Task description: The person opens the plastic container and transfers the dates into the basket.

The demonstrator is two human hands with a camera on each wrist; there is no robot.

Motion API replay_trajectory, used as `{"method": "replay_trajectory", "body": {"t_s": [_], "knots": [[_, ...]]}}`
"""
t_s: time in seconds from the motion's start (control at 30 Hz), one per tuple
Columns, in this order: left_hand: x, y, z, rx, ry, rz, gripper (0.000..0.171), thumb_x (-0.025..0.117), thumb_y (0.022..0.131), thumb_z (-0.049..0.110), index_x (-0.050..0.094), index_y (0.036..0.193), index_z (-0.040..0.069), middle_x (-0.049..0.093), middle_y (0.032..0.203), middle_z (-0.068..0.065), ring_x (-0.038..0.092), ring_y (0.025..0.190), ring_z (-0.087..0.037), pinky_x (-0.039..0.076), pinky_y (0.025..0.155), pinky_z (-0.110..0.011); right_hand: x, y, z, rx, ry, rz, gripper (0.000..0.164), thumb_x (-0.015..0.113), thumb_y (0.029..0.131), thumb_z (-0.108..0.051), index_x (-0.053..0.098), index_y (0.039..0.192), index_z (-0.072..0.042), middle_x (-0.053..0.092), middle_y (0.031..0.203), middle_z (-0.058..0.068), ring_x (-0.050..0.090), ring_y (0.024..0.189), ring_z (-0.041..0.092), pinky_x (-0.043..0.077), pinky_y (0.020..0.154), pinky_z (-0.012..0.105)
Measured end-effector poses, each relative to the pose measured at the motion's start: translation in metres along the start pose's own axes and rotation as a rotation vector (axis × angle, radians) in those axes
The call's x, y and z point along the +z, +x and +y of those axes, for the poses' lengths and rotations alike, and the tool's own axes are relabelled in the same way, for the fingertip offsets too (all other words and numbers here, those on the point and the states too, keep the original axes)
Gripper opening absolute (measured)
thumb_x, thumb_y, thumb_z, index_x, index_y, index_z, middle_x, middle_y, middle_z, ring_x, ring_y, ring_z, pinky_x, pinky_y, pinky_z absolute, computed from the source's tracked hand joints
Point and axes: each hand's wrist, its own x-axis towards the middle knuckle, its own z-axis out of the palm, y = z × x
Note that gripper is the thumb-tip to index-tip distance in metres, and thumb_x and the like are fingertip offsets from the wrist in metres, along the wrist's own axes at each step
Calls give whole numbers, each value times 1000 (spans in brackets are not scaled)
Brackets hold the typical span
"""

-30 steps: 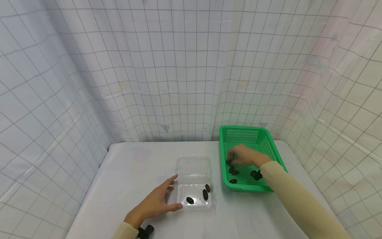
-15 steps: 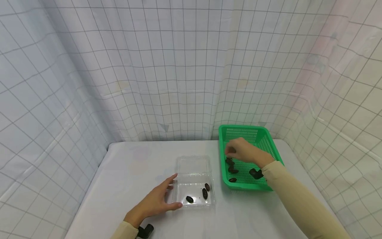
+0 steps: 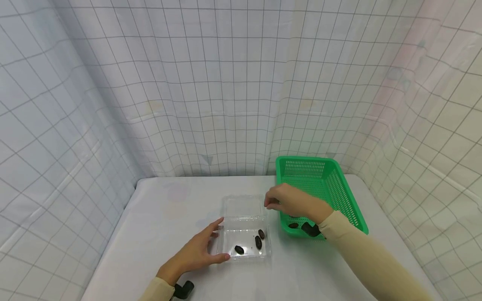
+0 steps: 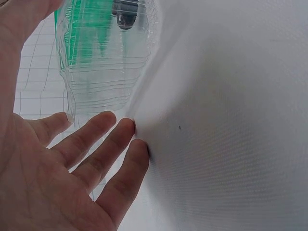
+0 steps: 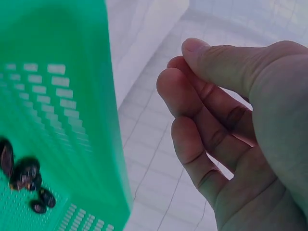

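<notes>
My left hand lies spread at the left side of a clear plastic clamshell box, thumb near its front corner and fingertips along its side wall. Inside the box are three dark, shiny, oval, date-like pieces. Over the left rim of a green plastic basket, my right hand hangs with thumb and fingertips brought together. Its fingertips reach toward the box's raised lid. I cannot tell whether a small piece is pinched there. More dark oval pieces lie in the basket, partly hidden by the hand in the head view.
A white cloth covers the table, and white grid-patterned curtains enclose it at the back and both sides. Black wrist devices sit below both hands. The basket stands to the right of the box with a small gap between.
My right hand has risen out of the basket and moved left over its rim, toward the box. My left hand and the pieces in the box have stayed in place.
</notes>
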Motion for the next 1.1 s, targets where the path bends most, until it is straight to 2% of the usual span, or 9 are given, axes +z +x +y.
{"method": "replay_trajectory", "body": {"t_s": [0.13,0.27,0.5,0.73,0.87,1.1], "knots": [[1,0,0,-6,-8,2,122,99,90,55,32,185,17,57,176,-15,66,153,-42,55,124,-70,13,7,-13,-74,2,-28,5,82,108,-6,86,107,-9,85,103,1,76,93,7,65,85,22],[0,-1,1,-11,-17,2,122,99,90,54,32,185,17,57,176,-15,66,153,-42,55,124,-70,27,14,-24,-108,6,-69,4,83,108,-8,86,108,-10,83,102,0,74,91,5,63,86,21],[0,-1,2,-2,-6,4,121,99,91,54,33,185,17,58,175,-15,67,152,-41,56,123,-69,53,30,-37,-80,56,-211,9,84,109,-13,86,118,-13,79,104,-4,65,91,-2,59,87,17],[-1,-1,0,7,-12,-1,120,97,92,56,32,185,18,57,176,-15,67,153,-41,55,124,-69,77,43,-40,-85,79,-331,24,88,105,-8,84,128,-14,79,111,1,71,93,2,59,89,15],[-2,-1,0,11,-11,-9,120,97,93,57,31,186,19,57,176,-14,67,153,-40,55,124,-69,87,48,-43,-84,77,-374,31,87,102,-5,84,130,-17,79,113,0,74,94,7,57,87,14],[-1,-1,-2,13,-10,-12,120,96,94,57,30,186,19,56,176,-13,67,153,-38,56,124,-67,105,56,-42,-117,29,-411,38,95,97,-14,85,133,-23,79,116,-6,66,91,-2,54,87,11]]}}
